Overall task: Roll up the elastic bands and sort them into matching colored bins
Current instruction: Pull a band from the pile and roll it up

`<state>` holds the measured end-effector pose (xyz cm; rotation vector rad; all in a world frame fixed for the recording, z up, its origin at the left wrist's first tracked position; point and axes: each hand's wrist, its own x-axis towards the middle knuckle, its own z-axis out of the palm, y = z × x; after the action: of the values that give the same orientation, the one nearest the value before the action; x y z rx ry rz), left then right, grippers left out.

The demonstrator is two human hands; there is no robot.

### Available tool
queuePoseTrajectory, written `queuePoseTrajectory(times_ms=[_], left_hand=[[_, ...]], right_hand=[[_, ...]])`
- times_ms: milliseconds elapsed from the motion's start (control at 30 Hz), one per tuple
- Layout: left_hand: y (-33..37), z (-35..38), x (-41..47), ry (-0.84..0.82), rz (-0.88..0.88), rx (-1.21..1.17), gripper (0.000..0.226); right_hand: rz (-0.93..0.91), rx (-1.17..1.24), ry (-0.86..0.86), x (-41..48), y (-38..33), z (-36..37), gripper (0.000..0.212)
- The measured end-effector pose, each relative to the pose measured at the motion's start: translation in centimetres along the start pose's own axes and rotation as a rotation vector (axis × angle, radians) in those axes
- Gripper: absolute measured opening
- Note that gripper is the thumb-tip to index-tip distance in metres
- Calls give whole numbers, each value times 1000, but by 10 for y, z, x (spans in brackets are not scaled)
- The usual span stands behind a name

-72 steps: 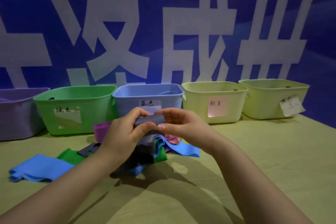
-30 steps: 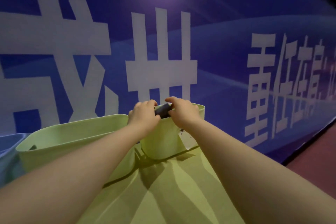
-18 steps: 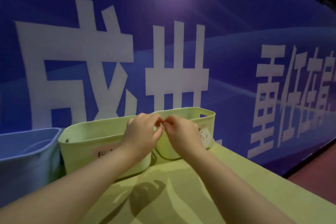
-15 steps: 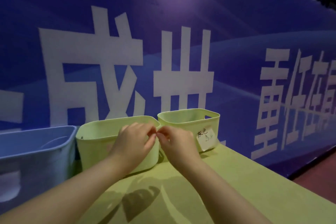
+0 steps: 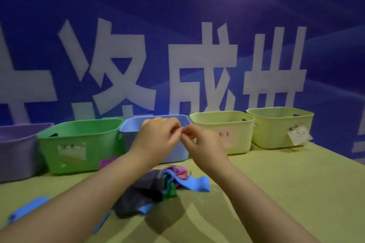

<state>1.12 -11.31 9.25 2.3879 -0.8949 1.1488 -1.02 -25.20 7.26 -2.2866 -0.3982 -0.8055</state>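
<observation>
My left hand (image 5: 158,138) and my right hand (image 5: 201,144) hover side by side in front of the blue bin (image 5: 129,134), fingers curled and fingertips nearly touching. I see nothing between them. Below them on the table lies a heap of loose bands: a dark grey band (image 5: 142,189), a green band (image 5: 170,190), a blue band (image 5: 195,183) and a pink band (image 5: 183,174). Another blue band (image 5: 27,209) lies flat at the near left. A purple piece (image 5: 107,162) sits by the green bin (image 5: 79,144).
Five bins line the back of the yellow-green table (image 5: 286,193): a purple bin (image 5: 15,148) far left, then green, blue, a pale bin (image 5: 223,122) with a pink label, and a pale bin (image 5: 276,126) with a hanging paper label. A blue banner wall stands behind.
The rolled grey band that both hands carried to the far right bin is gone from them. The hands and the view have swung back left over the heap of bands.
</observation>
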Motion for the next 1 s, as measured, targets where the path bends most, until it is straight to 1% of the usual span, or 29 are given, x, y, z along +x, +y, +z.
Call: queuePoseTrajectory(times_ms=[133, 267, 400, 533, 667, 767, 833, 900, 933, 1000], left_hand=[[-22, -36, -45, 1, -89, -12, 37], [-34, -54, -91, 17, -169, -18, 29], [-45, -55, -116, 8, -236, -30, 22], [-53, -47, -126, 20, -244, -41, 21], [-63, -34, -129, 12, -295, -45, 14], [-72, -22, -125, -3, -324, -29, 18], [-79, -16, -124, -9, -378, -13, 19], [-86, -12, -127, -13, -408, 6, 13], [-89, -10, -131, -18, -408, 14, 12], [-92, -8, -138, -53, -401, 23, 20]], right_hand=[[-11, 42, -29, -18, -44, 33, 17], [-18, 60, -91, -38, -69, 62, 14], [-10, 3, -136, -49, -79, 80, 17], [-1, 1, -151, -49, -75, 92, 17], [-6, -50, -199, -42, -67, 100, 16], [26, -96, -239, -31, -50, 108, 16], [68, -162, -294, -26, -37, 113, 18], [97, -209, -344, -24, -25, 116, 23], [91, -227, -367, -24, -22, 118, 26], [41, -270, -421, -26, -19, 121, 31]])
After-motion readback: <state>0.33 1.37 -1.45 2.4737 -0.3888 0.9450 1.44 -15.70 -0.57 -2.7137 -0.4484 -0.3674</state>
